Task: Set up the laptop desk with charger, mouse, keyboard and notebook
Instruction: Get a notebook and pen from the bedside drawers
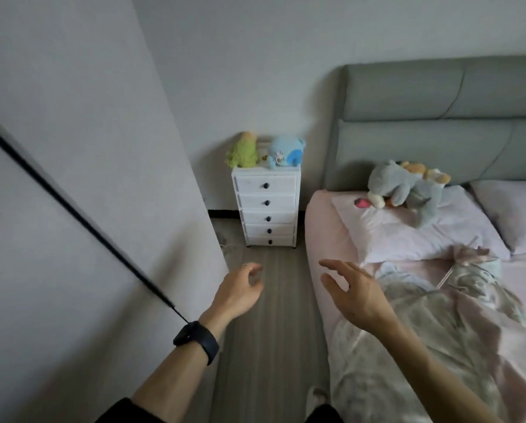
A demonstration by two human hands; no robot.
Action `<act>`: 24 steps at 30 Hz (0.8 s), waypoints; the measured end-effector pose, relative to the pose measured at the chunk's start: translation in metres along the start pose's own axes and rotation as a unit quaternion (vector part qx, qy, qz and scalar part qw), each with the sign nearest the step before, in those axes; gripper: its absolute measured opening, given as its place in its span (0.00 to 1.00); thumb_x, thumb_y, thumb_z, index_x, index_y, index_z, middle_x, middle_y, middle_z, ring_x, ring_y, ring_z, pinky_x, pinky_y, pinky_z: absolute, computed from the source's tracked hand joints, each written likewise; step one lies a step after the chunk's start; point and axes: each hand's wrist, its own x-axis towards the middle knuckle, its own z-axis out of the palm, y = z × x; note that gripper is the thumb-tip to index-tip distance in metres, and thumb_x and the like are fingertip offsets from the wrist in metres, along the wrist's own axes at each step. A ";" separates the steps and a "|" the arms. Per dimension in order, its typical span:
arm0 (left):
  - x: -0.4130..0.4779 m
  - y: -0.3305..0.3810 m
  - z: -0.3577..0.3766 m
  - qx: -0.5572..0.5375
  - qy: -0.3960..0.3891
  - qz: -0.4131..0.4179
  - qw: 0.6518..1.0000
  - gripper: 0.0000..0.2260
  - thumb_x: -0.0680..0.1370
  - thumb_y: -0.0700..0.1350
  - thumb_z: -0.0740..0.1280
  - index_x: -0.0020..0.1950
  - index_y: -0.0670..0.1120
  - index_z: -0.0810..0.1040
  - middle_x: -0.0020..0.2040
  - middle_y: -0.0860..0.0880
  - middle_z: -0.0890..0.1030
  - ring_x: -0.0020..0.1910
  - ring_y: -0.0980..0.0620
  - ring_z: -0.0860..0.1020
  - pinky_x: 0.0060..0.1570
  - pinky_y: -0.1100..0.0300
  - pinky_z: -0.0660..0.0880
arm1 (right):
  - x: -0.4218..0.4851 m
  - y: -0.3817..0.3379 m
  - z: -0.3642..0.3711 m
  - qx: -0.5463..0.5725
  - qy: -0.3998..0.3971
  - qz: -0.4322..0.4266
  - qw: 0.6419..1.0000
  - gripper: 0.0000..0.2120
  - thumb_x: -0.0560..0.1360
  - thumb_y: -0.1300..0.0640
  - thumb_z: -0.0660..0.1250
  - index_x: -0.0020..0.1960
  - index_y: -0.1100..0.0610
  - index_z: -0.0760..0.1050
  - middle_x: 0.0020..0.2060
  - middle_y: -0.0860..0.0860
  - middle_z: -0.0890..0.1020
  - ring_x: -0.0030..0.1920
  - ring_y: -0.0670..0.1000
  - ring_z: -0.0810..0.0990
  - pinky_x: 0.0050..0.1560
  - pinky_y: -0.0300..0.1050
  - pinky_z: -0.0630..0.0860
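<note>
The biggest thing here is the white wall panel [82, 178] filling the whole left side of the frame, with a thin black strip [72, 215] running diagonally down it toward the lower middle. On the right, a bed [322, 227] with a pink sheet takes up most of that side, its grey-green padded headboard [438, 117] in the upper right. Between wall and bed there's a narrow lane of grey striped floor [274, 331], open all the way up to a white five-drawer chest [268, 215] standing against the back wall in the centre.

On the bed: a crumpled pale quilt [408, 346] at lower right, a pink pillow [408, 236] above it, and a grey plush toy [408, 190] lying on the pillow with something orange behind it, maybe a second toy, hard to tell. A green plush [243, 151] and a blue plush [286, 152] sit on top of the chest.

Both hands are out over the floor lane, holding nothing. Left hand [240, 291] has its fingers loosely curled, with a ring on one finger and a black wristband [197, 340]. Right hand [350, 294] is open with fingers spread, right at the mattress edge.

No laptop, charger, mouse, keyboard or notebook anywhere in view.
</note>
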 end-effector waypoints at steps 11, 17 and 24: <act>0.254 0.023 -0.002 -0.071 -0.009 -0.074 0.995 0.16 0.79 0.48 0.65 0.67 0.49 0.76 0.61 0.53 0.79 0.58 0.56 0.77 0.58 0.61 0.74 | 0.259 0.047 0.016 -0.004 -0.079 0.015 0.997 0.18 0.81 0.44 0.61 0.70 0.44 0.72 0.63 0.46 0.80 0.61 0.48 0.78 0.61 0.42 0.74; 0.356 0.024 0.000 -0.131 -0.030 -0.180 0.974 0.15 0.80 0.41 0.64 0.66 0.44 0.75 0.62 0.47 0.79 0.59 0.49 0.78 0.60 0.56 0.74 | 0.386 0.053 0.027 -0.009 -0.142 0.003 0.990 0.19 0.81 0.48 0.63 0.70 0.50 0.74 0.61 0.50 0.81 0.59 0.48 0.79 0.58 0.36 0.70; 0.450 0.000 0.016 -0.157 -0.084 -0.251 0.952 0.12 0.78 0.41 0.62 0.60 0.42 0.77 0.53 0.47 0.80 0.45 0.57 0.75 0.43 0.67 0.68 | 0.500 0.086 0.078 -0.083 -0.243 0.036 0.966 0.24 0.82 0.47 0.60 0.75 0.53 0.67 0.70 0.54 0.75 0.70 0.55 0.72 0.70 0.48 0.68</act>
